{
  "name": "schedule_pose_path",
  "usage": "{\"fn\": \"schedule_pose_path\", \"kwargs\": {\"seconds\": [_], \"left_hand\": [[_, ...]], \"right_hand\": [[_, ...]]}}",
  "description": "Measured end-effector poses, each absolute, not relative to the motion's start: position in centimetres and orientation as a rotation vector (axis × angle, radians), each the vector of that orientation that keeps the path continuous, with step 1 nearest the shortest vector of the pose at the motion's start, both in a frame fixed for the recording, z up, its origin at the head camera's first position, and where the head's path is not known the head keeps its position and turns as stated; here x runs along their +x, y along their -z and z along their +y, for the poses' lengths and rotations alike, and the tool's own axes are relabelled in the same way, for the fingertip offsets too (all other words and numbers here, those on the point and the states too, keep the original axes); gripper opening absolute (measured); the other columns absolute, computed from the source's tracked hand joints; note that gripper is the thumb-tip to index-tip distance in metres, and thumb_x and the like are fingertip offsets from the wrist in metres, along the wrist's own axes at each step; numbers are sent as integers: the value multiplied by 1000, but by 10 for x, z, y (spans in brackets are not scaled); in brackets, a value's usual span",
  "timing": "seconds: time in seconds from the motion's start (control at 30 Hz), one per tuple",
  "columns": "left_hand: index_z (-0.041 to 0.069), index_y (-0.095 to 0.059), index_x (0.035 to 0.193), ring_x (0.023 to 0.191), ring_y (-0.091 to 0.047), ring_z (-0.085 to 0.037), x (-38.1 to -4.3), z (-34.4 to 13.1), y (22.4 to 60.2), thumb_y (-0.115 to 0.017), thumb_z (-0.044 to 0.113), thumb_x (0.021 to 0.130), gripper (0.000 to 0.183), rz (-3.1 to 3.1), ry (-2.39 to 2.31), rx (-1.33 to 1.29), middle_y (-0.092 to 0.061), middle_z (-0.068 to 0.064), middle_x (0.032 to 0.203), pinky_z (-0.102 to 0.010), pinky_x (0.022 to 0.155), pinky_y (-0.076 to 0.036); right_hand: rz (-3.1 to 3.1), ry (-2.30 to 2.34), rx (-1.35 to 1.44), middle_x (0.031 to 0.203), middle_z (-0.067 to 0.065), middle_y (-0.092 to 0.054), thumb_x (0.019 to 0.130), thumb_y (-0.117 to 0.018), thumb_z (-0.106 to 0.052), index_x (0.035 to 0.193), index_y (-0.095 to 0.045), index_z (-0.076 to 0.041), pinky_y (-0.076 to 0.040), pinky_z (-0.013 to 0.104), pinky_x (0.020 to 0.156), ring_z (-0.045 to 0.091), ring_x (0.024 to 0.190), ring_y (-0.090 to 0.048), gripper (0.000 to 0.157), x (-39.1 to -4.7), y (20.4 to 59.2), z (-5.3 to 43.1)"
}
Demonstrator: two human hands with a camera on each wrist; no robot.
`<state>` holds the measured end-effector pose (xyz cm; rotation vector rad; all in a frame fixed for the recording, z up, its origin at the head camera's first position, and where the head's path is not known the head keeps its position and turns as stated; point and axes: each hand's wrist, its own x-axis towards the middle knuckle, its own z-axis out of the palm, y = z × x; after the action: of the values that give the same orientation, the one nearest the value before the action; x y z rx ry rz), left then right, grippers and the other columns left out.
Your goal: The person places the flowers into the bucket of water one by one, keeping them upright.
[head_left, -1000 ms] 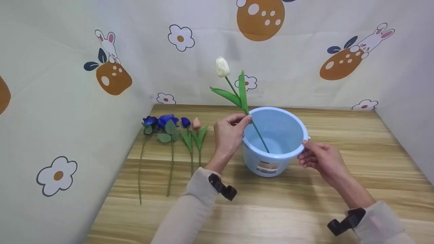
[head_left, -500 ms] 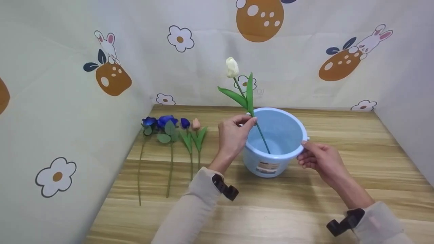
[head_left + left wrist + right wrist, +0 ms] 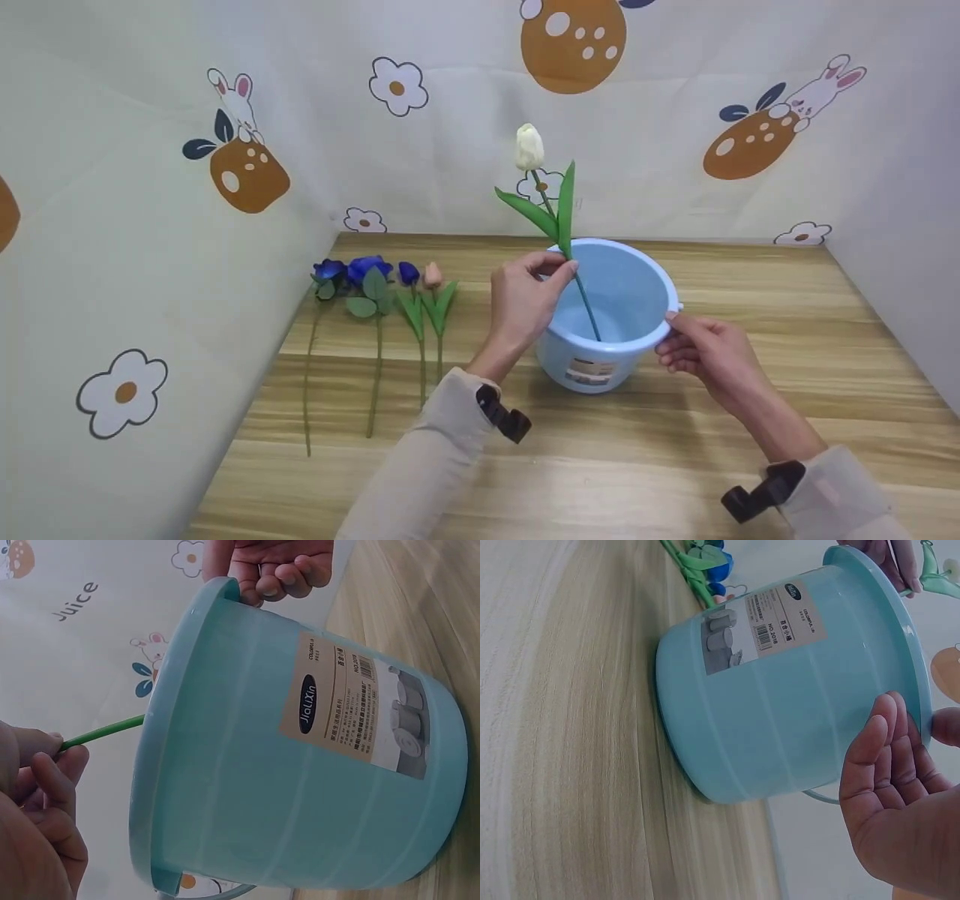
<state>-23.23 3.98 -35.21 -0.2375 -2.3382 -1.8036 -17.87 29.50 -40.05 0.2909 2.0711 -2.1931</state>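
White tulip [image 3: 565,225] leans left at upper centre of frame, pinched mid-stem by left hand [image 3: 525,300], lower stem inside the light-blue bucket [image 3: 622,285] that right hand [image 3: 709,356] pinches by its rim; a slackened stem pinch could let it, likely top-heavy, topple sideways.

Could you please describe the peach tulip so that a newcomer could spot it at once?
On the wooden table, left of the blue bucket in the head view, four flowers lie side by side. The peach tulip is at the right end of that row, closest to the bucket. Its peach bud sets it apart, as the row's other three blooms are blue.
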Motion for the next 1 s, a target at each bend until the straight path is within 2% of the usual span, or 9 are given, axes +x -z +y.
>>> {"fn": "schedule_pose_path", "kwargs": {"seconds": [0.53,1.0], "left_hand": [[13,-81,104,83,-65,-9,-232,52,347,-80,25,97,14,-2458,1718,-281,-76,3,88,-23,71,-50],[16,-81,101,83,-65,-7,-233,64,345,-80,28,96,12,-2543,1622,-301,-75,8,84,-25,75,-51]], "right_hand": [[2076,2190,287,73,3,-75,106,-64,-23,83,-77,-12,-62,24,66,13,65,-71,29,-178,401,295],[2098,2158,283,74,3,-76,106,-65,-27,88,-78,-12,-63,25,67,13,67,-72,27,-179,401,298]]}}
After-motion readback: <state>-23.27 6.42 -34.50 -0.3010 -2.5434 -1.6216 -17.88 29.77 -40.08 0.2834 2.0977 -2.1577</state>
